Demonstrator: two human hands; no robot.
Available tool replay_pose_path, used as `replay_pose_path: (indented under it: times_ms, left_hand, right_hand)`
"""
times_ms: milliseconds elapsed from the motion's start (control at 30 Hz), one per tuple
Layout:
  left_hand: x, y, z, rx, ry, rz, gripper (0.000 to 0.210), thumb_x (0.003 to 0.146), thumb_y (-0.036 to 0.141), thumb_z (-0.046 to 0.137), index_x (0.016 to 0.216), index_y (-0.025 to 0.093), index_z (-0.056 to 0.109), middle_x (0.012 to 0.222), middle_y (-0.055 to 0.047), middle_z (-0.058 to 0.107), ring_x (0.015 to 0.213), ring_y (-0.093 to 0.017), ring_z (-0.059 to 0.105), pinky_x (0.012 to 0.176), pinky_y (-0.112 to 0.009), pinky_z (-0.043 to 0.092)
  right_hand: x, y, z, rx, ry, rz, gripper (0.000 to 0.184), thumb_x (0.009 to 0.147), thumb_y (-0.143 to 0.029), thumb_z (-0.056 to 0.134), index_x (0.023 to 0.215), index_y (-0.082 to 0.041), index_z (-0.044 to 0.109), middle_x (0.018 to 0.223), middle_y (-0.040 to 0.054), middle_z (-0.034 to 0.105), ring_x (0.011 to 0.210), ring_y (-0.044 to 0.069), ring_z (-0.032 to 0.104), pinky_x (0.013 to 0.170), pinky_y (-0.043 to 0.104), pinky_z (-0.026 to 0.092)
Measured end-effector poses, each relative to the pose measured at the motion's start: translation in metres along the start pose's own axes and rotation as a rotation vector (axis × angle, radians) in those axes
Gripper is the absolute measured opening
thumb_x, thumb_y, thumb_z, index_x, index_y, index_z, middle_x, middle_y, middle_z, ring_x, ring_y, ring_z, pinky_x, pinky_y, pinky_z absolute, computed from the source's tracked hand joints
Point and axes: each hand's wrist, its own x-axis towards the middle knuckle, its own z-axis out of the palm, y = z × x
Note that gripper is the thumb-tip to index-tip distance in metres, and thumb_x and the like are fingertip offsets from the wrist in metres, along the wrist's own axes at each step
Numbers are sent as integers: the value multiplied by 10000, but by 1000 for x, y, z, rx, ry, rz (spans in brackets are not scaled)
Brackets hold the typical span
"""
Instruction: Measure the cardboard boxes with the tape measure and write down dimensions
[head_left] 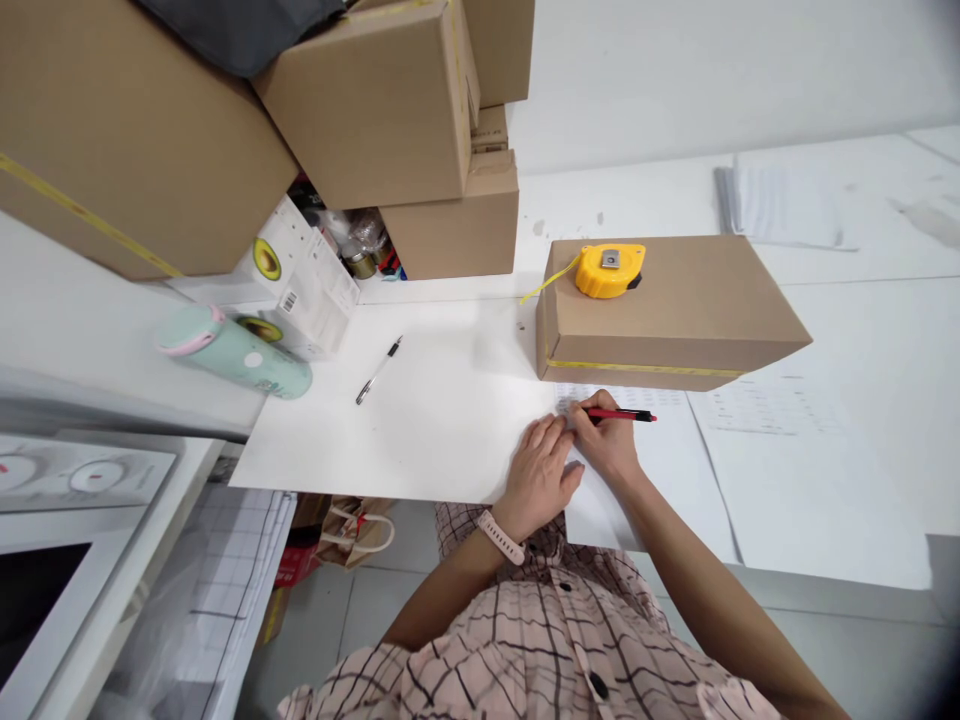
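Observation:
A red and black pen point(622, 413) is gripped in my right hand point(609, 440), its writing end down at a printed sheet of paper point(664, 460). My left hand point(538, 470) lies flat beside it, fingers stretched out over the paper's left edge and the table. Just beyond both hands stands a closed cardboard box point(675, 310) with yellow tape along its side. On top of that box rests a yellow tape measure point(609, 271), a short length of its tape sticking out to the left.
A second pen point(379, 370) lies on the white table point(442, 430). To the left are a mint-green bottle point(240, 350) and white boxes with avocado pictures point(315, 285). Large cardboard boxes point(375, 110) are stacked behind. More papers point(817, 480) spread to the right.

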Motion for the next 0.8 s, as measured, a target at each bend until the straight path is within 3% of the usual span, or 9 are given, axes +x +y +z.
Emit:
replay_pose_path:
  times_ms: [800]
  left_hand:
    - [-1, 0, 0, 5, -3, -2, 409, 989, 311, 584, 1357, 135, 555, 1533, -154, 540, 1489, -307, 429, 1275, -516, 323]
  right_hand:
    - [0, -4, 0, 18, 29, 15, 191, 813, -316, 663, 718, -246, 513, 661, -27, 551, 619, 160, 507, 619, 322, 415]
